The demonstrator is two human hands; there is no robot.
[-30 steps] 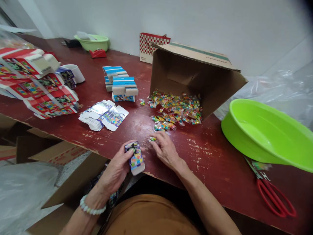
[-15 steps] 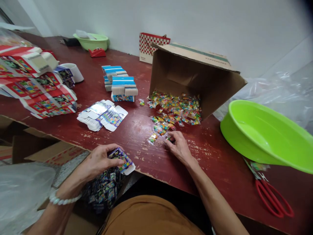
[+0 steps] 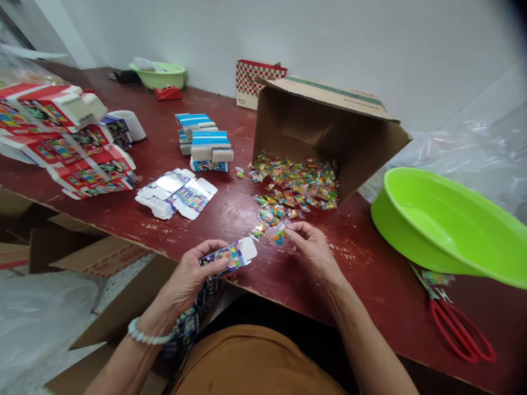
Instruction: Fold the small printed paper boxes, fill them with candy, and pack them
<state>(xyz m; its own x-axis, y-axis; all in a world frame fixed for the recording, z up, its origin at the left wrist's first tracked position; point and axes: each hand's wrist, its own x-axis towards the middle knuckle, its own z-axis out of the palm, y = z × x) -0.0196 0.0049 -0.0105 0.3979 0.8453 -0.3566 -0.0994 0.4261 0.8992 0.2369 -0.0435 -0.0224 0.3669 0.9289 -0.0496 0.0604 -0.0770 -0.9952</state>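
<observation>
My left hand [image 3: 190, 274] grips a small printed carton [image 3: 229, 257] with its white end flap open, held over the near table edge. My right hand [image 3: 312, 249] pinches a small clear candy packet [image 3: 279, 236] just right of the carton's open end. Behind my right hand, a heap of wrapped candies [image 3: 296, 184] spills from a cardboard box [image 3: 325, 134] lying on its side. Flat unfolded cartons [image 3: 177, 193] lie to the left of the candies.
A green basin [image 3: 444, 225] sits at the right, with red scissors [image 3: 461, 329] near the table's front edge. Stacked carton blanks [image 3: 206, 144], red display boxes [image 3: 61, 137], a white tape roll [image 3: 132, 123] and a far green basin [image 3: 158, 74] stand on the red table [image 3: 230, 214]. A cardboard box [image 3: 123, 291] sits below left.
My left hand rose from beside the lower box back to the table edge with a carton whose flap is open. My right hand lifted a candy packet off the table toward it.
</observation>
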